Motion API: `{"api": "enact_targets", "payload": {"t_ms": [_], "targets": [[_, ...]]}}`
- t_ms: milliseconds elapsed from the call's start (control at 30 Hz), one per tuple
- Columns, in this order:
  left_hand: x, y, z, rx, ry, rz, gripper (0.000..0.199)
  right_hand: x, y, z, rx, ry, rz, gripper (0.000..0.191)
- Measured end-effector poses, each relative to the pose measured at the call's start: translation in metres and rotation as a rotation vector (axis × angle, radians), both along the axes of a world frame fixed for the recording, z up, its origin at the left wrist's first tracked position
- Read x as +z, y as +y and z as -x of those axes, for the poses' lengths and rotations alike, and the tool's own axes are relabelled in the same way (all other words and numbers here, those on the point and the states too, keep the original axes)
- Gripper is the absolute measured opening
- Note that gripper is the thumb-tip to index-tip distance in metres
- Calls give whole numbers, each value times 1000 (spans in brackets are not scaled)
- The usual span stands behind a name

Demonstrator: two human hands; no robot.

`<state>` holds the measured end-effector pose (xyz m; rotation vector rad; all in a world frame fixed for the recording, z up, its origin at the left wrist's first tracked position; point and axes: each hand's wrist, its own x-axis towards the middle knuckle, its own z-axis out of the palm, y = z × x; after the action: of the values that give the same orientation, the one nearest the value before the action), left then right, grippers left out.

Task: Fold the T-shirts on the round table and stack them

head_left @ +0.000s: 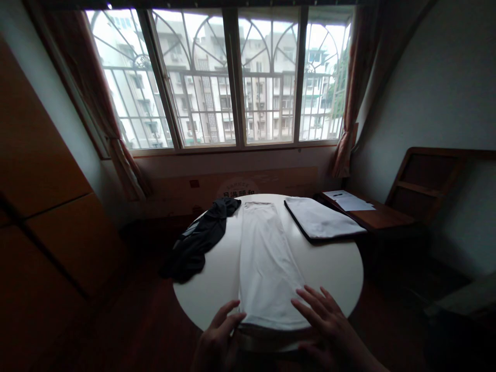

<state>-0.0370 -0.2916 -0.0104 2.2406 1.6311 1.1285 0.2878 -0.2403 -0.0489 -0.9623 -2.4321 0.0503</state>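
A long folded piece of white clothing [267,263] lies lengthwise down the middle of a round white table [337,268]. At its near left corner is my left hand [219,330], index finger and thumb apart, their tips touching the cloth's edge. My right hand [323,315] is open over the near right edge, with fingers spread and fingertips at the cloth. The lower fingers of my left hand are dark and partly hidden. A crumpled black garment [205,237] hangs over the table's left edge. At the back right lies a folded white cloth item with a black border [323,219].
Right of the table, a wooden chair [391,214] holds white papers [349,200] and a pen. A long cardboard box [287,181] stands behind the table below the barred window [267,103]. An orange-brown cabinet [42,206] is at the left.
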Motion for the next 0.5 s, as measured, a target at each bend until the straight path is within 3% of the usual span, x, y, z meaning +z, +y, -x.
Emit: {"api": "enact_targets", "payload": {"t_ms": [167, 300, 400, 500], "targets": [[8, 7, -15, -18, -161, -64, 27, 1, -6, 59, -35, 2, 75, 100], [15, 11, -27, -14, -267, -106, 25, 11, -3, 102, -84, 13, 128, 101], [20, 10, -31, -13, -302, -128, 24, 20, 0, 115, -127, -3, 178, 87], [23, 5, -30, 15, -294, -125, 22, 26, 1, 105, -197, -58, 232, 87]]}}
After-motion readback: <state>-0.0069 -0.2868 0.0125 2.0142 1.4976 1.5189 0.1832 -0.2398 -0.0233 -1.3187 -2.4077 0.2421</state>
